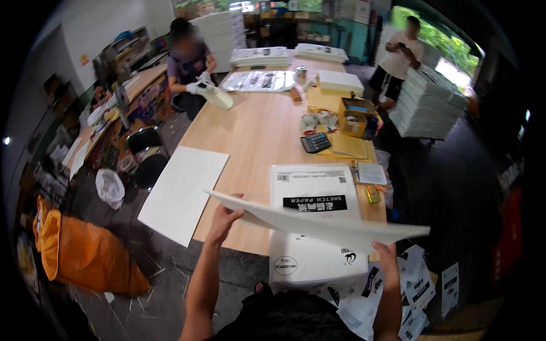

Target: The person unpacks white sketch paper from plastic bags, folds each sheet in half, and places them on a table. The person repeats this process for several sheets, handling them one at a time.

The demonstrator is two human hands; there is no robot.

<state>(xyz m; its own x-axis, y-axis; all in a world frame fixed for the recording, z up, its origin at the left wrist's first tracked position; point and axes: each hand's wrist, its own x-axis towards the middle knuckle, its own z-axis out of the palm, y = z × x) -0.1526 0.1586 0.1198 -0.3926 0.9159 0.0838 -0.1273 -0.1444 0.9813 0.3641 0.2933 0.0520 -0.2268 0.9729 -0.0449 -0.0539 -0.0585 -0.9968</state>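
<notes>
A white stack of paper sheets (330, 226) is tilted between my two hands, seen nearly edge-on and bowed slightly. My left hand (226, 219) grips its left end, thumb on top. At the lower right corner, my right hand (385, 251) pinches the near edge. Under the held sheets lies a white printed paper package (313, 258), with a black label, which overhangs the table's near edge; the sheets hide its middle. Another white paper sheet or thin stack (183, 190) rests on the table to the left, its near corner past the edge.
The wooden table (244, 142) carries a calculator (315, 142), a cardboard box (356, 116), a clipboard (371, 173) and wrapped stacks (259, 56). A gloved co-worker (190, 71) handles a white sheet; another person (398, 54) stands by a pallet stack (429, 105). Printed wrappers (418, 281) litter the floor.
</notes>
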